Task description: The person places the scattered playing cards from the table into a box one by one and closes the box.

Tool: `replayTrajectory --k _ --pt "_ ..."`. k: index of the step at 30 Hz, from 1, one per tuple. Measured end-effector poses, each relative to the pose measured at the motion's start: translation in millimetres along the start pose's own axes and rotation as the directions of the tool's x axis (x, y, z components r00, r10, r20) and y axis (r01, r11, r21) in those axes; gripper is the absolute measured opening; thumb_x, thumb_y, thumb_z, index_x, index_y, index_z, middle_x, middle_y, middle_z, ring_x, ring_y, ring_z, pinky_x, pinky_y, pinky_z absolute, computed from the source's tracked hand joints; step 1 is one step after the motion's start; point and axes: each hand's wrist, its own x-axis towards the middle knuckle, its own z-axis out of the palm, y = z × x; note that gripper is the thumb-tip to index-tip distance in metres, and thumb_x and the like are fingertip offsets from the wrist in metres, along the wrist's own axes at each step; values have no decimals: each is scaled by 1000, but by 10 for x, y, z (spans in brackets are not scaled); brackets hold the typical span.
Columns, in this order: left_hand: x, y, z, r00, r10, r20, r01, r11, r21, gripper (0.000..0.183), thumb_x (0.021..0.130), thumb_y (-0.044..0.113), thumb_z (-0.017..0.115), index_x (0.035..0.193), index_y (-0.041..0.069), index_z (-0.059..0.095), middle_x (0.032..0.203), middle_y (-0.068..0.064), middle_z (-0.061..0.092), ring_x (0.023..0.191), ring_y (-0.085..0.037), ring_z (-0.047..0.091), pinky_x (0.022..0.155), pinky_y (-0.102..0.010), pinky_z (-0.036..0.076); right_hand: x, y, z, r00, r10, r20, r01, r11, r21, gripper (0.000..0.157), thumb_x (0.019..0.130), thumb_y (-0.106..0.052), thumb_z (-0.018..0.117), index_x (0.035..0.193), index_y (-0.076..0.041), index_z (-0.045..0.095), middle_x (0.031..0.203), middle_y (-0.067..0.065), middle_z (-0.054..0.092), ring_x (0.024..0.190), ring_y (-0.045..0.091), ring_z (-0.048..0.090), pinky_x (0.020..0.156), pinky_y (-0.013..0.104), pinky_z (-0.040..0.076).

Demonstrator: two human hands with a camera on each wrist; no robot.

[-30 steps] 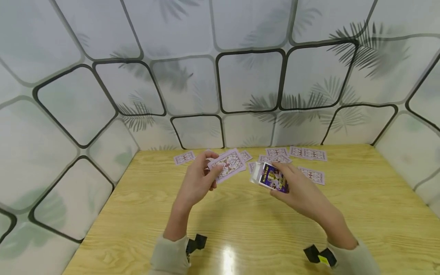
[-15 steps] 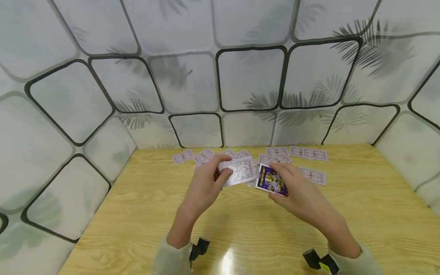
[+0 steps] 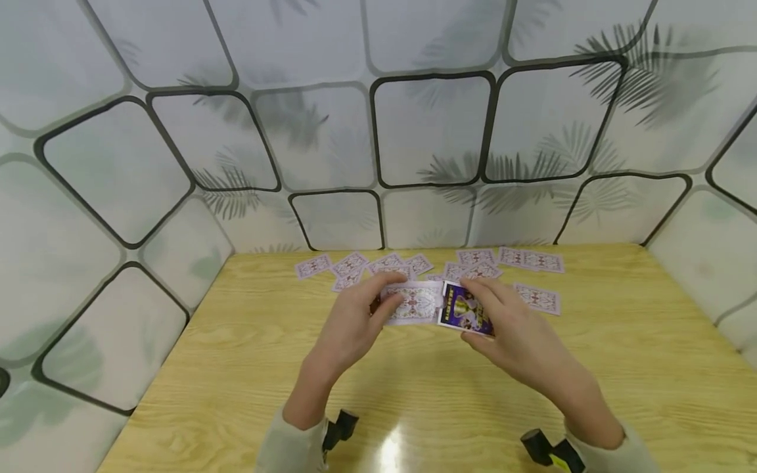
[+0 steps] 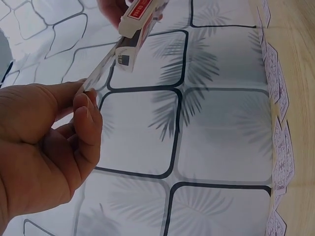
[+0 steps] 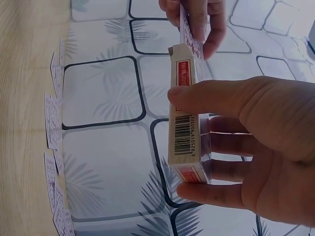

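My left hand (image 3: 357, 322) pinches a thin bunch of playing cards (image 3: 420, 302) between thumb and fingers, ornate red-patterned backs up; how many is unclear. In my right hand (image 3: 517, 325) is a small card box (image 3: 465, 310), its purple and yellow face up. The right wrist view shows the thumb along the box's narrow side (image 5: 184, 132), which bears a barcode, and the fingers round the other side. The far end of the cards meets the opened end of the box. Seen from the left wrist, a flap (image 4: 127, 58) hangs at that end beside the card edge (image 4: 101, 71).
Several playing cards lie face down in loose clusters along the back of the wooden table (image 3: 266, 368), left (image 3: 349, 264) and right (image 3: 480, 270). One lone card (image 3: 537, 299) lies nearer on the right. A patterned fabric wall (image 3: 432, 131) rises behind the table.
The left hand has brought its cards right and slightly down, turning them level, until they meet the box's open end. The right hand has kept its hold on the box, almost in place.
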Motion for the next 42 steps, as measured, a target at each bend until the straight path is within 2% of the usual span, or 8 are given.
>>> replayTrajectory --k 6,11,14,16,21,30,35,42 --pt "10 14 40 1000 -16 -1 16 999 -40 29 98 11 62 127 8 63 80 4 60 58 -5 45 53 -23 42 -30 -14 7 999 -39 -14 39 999 -31 77 73 -13 89 139 0 51 134 19 55 122 38 54 96 53 50" --pt "7 79 155 977 -106 -184 77 984 -159 31 92 12 71 119 4 58 71 -2 57 56 -7 48 51 -22 43 -27 -23 6 998 -57 -33 56 998 -25 76 74 -13 88 139 1 51 134 19 55 122 37 53 96 53 49" --pt "12 122 257 955 -64 -290 11 983 -181 25 89 10 74 108 2 59 73 -5 61 58 -9 53 52 -22 47 -24 -29 1 998 -51 -38 51 999 -20 76 75 -13 87 139 1 50 134 20 55 122 37 53 95 53 50" --pt "12 153 319 950 -3 -312 -50 986 -162 20 89 7 73 105 1 61 75 -6 63 59 -10 55 53 -21 48 -33 -34 -7 998 -46 -45 46 999 -20 76 74 -13 88 139 1 50 133 20 55 121 37 54 93 52 51" --pt "-7 239 416 949 125 -290 -152 986 -73 18 91 1 69 108 -2 65 82 -7 65 63 -11 58 54 -15 47 -46 -48 -37 995 -57 -85 56 998 -22 77 73 -11 88 139 1 51 130 19 56 116 35 56 88 50 53" --pt "-100 340 503 923 259 -284 -200 955 221 29 86 0 73 115 -2 68 93 -8 71 72 -13 63 60 -11 48 -28 -72 -64 989 -79 -128 76 997 -31 76 71 -9 89 137 1 52 128 19 57 113 35 57 78 46 56" --pt "-122 378 528 924 283 -257 -195 928 319 33 86 3 73 119 -1 68 96 -7 74 75 -12 66 61 -9 49 -28 -82 -74 989 -78 -129 75 997 -34 76 71 -9 89 136 1 52 128 19 57 113 35 57 80 47 56" --pt "-133 398 529 939 258 -226 -186 937 296 34 87 3 72 121 -1 66 97 -9 74 70 -10 66 58 -8 48 -28 -83 -89 987 -82 -135 78 996 -36 75 70 -8 89 135 2 54 128 19 57 113 36 57 83 49 55"
